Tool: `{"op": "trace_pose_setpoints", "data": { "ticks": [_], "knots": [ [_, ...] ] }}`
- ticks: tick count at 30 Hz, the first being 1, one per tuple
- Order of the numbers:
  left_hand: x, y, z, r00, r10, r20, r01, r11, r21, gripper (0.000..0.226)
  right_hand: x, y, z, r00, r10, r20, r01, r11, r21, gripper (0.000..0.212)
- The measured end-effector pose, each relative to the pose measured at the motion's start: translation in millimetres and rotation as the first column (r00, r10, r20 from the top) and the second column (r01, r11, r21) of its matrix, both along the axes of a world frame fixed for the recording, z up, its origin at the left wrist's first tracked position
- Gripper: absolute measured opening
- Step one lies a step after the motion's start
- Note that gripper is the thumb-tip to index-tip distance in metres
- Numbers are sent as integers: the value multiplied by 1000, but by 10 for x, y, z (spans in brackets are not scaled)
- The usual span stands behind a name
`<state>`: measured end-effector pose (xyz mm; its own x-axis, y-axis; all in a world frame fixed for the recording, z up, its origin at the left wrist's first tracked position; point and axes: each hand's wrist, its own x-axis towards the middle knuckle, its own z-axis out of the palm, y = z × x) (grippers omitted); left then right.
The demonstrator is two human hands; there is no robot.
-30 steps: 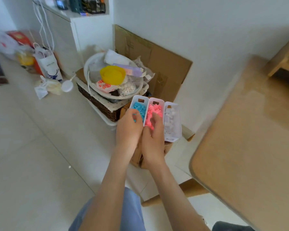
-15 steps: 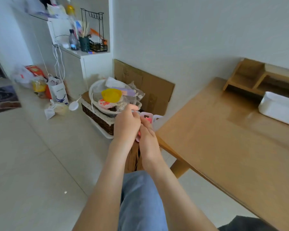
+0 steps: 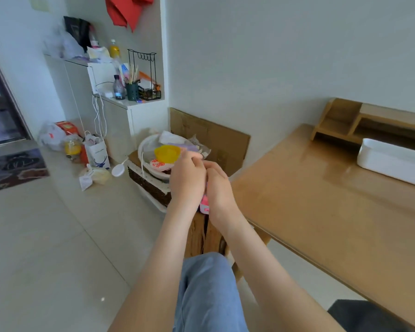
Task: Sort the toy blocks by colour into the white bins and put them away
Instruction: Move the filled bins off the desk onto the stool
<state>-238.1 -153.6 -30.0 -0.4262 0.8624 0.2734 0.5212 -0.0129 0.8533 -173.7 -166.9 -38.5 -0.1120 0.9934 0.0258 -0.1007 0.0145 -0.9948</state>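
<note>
Right now both hands, left hand [image 3: 187, 180] & right hand [image 3: 219, 188], are clamping the pink-filled bin [image 3: 204, 204] w/ contents mostly hidden, risking tipping blocks onto the floor [image 3: 46, 236].

Both bare forearms reach forward from six o'clock toward the middle of the view, converging as they go. The left hand [image 3: 187, 179] and the right hand [image 3: 219, 188] meet there, pressed side by side, backs turned up toward the viewer, fingers curled downward and away. Whatever they clasp is mostly hidden between the palms. Below the wrists, a knee in blue denim [image 3: 207, 291] rises between the arms.
</note>
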Motion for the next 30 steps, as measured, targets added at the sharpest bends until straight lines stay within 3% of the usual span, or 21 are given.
{"op": "trace_pose_setpoints", "data": {
  "ticks": [4, 8, 11, 17, 20, 22, 25, 27, 30],
  "knots": [
    [588, -24, 218, 987, -159, 10, 158, 987, 41, 33, 499, 123, 175, 981, -190, 28, 189, 981, 46, 22],
    [1205, 68, 318, 941, -339, 0, 339, 940, -50, 34, 1248, 148, 241, 937, -280, 209, 265, 959, 100, 26],
    [1819, 128, 370, 848, -526, 70, 530, 845, -72, 33, 1914, 83, 289, 876, -403, 264, 372, 914, 161, 24],
    [3089, 29, 413, 620, -776, 110, 784, 610, -113, 30, 3144, -234, 388, 662, -638, 394, 620, 761, 191, 22],
    [3582, -53, 389, 516, -853, 83, 849, 495, -185, 29, 3650, -507, 462, 454, -669, 588, 671, 691, 268, 23],
    [3854, -163, 365, 448, -891, 70, 871, 418, -257, 33, 3933, -703, 491, 205, -663, 720, 695, 617, 370, 28],
    [4153, -317, 280, 331, -941, 76, 900, 291, -325, 31, 4250, -891, 505, -139, -587, 798, 692, 519, 502, 30],
    [4266, -394, 201, 265, -960, 85, 904, 217, -369, 29, 4390, -964, 486, -231, -506, 831, 713, 493, 498, 30],
    [4328, -503, 181, 257, -961, 105, 921, 210, -327, 20, 4526, -1070, 396, -209, -408, 889, 773, 487, 405, 31]
  ]
}}
